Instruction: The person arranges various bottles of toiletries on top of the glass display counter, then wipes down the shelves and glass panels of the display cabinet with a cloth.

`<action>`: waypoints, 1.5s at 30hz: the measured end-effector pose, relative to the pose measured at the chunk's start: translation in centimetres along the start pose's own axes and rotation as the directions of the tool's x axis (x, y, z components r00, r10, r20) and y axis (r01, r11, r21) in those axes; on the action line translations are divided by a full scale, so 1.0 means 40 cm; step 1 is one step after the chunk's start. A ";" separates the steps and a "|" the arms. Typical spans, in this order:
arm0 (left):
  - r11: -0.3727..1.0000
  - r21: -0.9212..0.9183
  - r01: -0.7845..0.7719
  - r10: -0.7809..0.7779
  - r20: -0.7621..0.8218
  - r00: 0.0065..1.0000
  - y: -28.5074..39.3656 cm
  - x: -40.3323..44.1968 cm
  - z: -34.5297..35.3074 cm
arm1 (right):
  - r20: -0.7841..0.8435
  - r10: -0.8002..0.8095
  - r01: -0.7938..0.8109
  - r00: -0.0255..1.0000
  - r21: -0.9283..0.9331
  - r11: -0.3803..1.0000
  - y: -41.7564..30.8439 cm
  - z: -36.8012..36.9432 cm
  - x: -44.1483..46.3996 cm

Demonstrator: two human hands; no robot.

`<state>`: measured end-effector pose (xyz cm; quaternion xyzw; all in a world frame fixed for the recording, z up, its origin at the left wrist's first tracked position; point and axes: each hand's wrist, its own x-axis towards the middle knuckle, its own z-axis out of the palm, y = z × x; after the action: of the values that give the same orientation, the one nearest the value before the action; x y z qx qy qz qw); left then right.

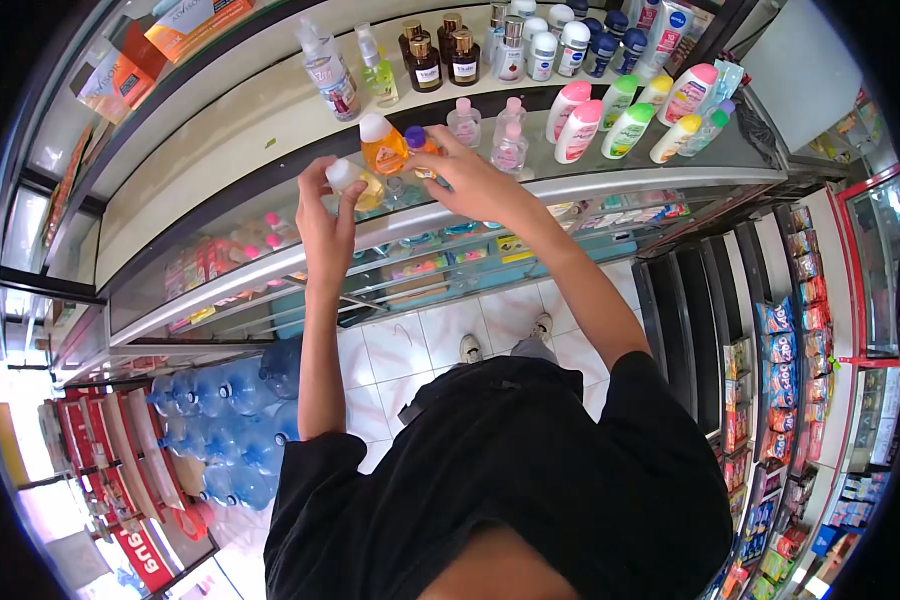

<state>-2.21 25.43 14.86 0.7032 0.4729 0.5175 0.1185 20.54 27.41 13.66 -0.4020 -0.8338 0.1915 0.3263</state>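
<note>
My left hand [328, 215] is closed around a white-capped bottle of pale yellow liquid [367, 190], tilted above the glass counter's front part. My right hand [460, 180] has its fingers round a small orange bottle with a purple cap [417, 143]. Between the two hands, an orange bottle with a white cap [382, 148] stands on the glass shelf, close beside the purple-capped one. To the right of my right hand are small clear bottles with pink caps [509, 150]. The lower part of the purple-capped bottle is partly hidden by my fingers.
Behind stand spray bottles [330, 80], dark brown bottles [425, 65] and roll-ons [573, 50]. Coloured lotion bottles [578, 132] are at the right. The counter's metal edge [590, 187] runs below my hands. Blue water jugs [240, 385] lie lower left, snack racks [778, 350] right.
</note>
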 end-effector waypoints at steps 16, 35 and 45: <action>0.877 0.135 -0.461 0.464 0.010 0.886 0.032 -0.231 0.069 | -0.096 0.720 -0.626 0.687 0.423 0.655 0.173 0.044 -0.611; 0.953 0.287 -0.098 -0.012 0.357 0.934 0.045 -0.315 0.845 | -0.408 0.470 -0.495 0.783 0.049 0.867 0.495 0.044 -0.490; 0.976 0.216 -0.030 -0.023 0.238 0.971 -0.005 -0.312 0.884 | -0.209 0.435 -0.417 0.876 0.124 0.900 0.528 -0.006 -0.522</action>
<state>27.17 27.12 -8.37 0.7699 0.5080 0.3742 0.0956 41.91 23.55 -6.59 -0.5827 -0.6733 0.2417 0.3857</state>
